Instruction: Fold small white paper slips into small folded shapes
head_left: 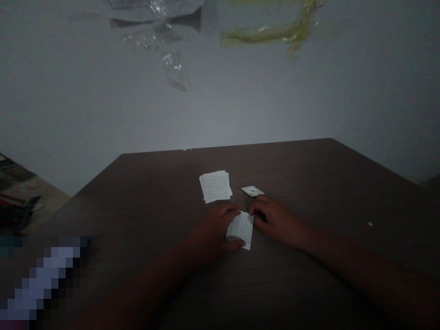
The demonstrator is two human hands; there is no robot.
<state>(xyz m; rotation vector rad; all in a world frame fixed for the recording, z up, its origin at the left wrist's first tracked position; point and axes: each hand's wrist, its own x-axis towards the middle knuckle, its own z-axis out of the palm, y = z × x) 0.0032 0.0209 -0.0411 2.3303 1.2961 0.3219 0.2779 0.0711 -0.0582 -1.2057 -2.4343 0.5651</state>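
Note:
A small sheet of printed paper [242,228] lies on the brown table in front of me. My left hand [220,231] holds it from the left, with the fingers on its top edge and the thumb on its lower part. At the paper's upper right edge, my right hand [271,215] is curled with thumb and fingertips pinched on it. Just beyond the right fingers sits a small folded paper piece [252,190], pointed at its ends. A loose stack of printed paper sheets [216,186] lies farther back, to the left.
The brown wooden table [165,176] meets a pale wall [240,101] bearing clear and yellow tape [261,35]. A pixelated, bluish object [44,279] is at the lower left. A tiny white scrap [370,223] lies at the right. Cluttered items [17,201] show beyond the left edge.

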